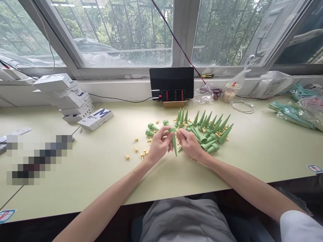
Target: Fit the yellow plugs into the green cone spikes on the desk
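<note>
My left hand is closed around a green plastic plant-watering spike, its pointed end tilted down toward me. Close beside it, my right hand is pinched at the spike's upper side, and a bit of a small yellow plastic valve shows at its fingertips, mostly hidden. Behind and to the right, several green spikes stand upright on their caps. Others lie on their sides in a heap with yellow valves among them. Loose yellow valves are scattered left of my left hand.
A phone showing a timer leans on a black tablet at the back. White boxes are stacked at the left. A bagged cup, a coiled cable and bagged teal items lie at the right.
</note>
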Tool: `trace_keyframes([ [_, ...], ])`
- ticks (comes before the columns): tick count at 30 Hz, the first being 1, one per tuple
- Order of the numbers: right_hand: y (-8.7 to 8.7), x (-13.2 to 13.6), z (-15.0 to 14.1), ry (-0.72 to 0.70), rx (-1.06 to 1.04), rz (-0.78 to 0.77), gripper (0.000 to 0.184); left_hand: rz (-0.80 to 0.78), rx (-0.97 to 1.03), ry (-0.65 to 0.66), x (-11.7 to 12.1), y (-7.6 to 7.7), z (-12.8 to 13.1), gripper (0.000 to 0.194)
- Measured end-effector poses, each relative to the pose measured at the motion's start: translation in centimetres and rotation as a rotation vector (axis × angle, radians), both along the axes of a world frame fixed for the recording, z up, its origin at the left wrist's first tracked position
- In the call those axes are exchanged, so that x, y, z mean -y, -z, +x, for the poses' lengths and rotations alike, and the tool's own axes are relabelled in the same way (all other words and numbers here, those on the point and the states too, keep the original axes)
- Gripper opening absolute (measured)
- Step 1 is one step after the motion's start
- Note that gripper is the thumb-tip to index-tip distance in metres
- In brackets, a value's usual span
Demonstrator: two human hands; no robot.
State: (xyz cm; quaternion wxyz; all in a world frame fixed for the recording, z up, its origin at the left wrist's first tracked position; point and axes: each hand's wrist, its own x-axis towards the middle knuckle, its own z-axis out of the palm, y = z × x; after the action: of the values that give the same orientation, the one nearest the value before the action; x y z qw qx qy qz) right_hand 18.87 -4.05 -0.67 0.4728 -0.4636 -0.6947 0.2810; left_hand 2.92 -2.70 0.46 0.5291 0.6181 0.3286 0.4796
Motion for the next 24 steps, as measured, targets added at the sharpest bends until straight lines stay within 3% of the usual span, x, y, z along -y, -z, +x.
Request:
trace_keyframes([
  [3, 0.0, 0.0, 0.0, -0.015, -0.025, -0.022, 0.041, 0.078, -0.05, -0.041, 0.1, 0.1, 0.0, 0.036],
  [7, 0.0, 0.0, -0.1, -0.012, -0.033, -0.021, 0.043, 0.029, -0.026, -0.012, 0.0, 0.1, 0.0, 0.038],
  [11, 0.0, 0.0, -0.3, -0.002, -0.039, 0.012, 0.045, -0.083, 0.035, 0.035, -0.1, 0.0, 0.0, 0.04],
  [18, -0.2, 0.2, -0.3, -0.031, -0.054, 0.089, 0.048, -0.412, 0.169, 0.257, -0.1, -1.0, -0.4, 0.031],
  [24, -0.4, 0.3, -0.2, -0.054, -0.037, 0.149, 0.052, -0.514, 0.181, 0.351, -0.3, -1.1, -0.6, 0.03],
])
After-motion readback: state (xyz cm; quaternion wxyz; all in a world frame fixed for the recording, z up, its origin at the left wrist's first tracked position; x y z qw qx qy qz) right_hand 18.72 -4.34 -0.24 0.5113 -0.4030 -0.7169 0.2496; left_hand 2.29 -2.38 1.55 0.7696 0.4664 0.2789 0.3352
